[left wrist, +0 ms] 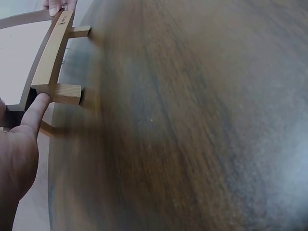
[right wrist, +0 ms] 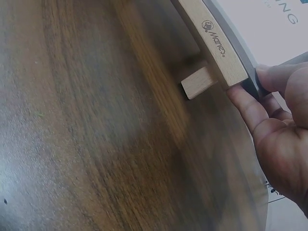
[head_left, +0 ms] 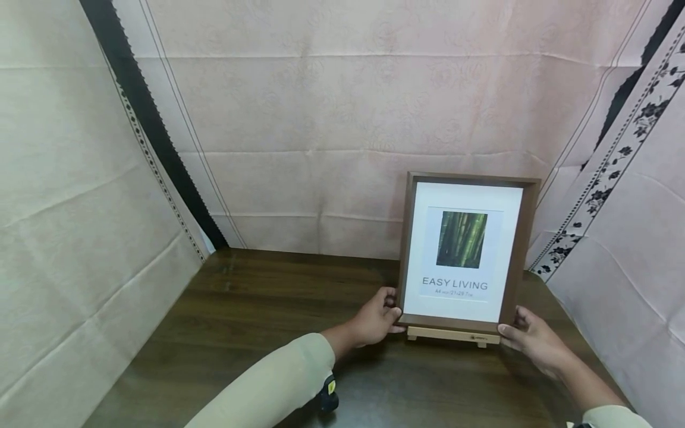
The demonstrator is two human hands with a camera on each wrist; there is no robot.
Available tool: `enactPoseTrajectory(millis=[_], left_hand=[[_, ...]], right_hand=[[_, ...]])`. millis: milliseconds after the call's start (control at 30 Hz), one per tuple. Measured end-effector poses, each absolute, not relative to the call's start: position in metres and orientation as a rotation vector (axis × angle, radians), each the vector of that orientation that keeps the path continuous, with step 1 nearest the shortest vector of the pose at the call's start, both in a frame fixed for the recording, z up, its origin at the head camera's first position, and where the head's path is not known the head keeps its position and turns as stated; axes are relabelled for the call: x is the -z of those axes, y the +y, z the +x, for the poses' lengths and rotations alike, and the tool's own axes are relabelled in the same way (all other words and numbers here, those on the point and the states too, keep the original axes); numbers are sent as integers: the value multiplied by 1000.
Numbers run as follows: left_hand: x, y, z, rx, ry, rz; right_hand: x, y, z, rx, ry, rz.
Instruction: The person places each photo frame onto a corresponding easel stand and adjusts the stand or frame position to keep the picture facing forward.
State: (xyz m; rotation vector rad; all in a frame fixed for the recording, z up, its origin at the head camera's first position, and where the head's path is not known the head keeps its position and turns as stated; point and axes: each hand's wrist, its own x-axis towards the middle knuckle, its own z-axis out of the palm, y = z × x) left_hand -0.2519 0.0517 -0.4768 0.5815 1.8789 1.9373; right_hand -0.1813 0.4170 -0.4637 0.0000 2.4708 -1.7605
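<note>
A brown picture frame [head_left: 464, 244] with a white mat and a green bamboo picture leans back on a small light-wood easel [head_left: 453, 336]. My left hand [head_left: 373, 320] grips the frame's lower left corner, one finger stretched along the end of the easel's ledge in the left wrist view. At the lower right corner, my right hand [head_left: 537, 343] pinches the frame, thumb in front and other fingers beneath and behind. In the right wrist view a finger touches the end of the ledge [right wrist: 216, 48], which bears a printed logo. The easel's back is mostly hidden.
The easel stands on a dark brown wooden table [head_left: 278, 297], toward its right side. Pale cloth curtains [head_left: 321, 119] hang behind and on both sides; the right one [head_left: 631, 249] comes close to my right hand. A dark device [head_left: 328, 395] sits at my left wrist.
</note>
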Motion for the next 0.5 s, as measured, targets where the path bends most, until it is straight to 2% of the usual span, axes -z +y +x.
enactPoseTrajectory(millis=[500], left_hand=[[481,44,-255,-2015,1789,525]], right_hand=[[466,407,-179,1816,2463,-23]])
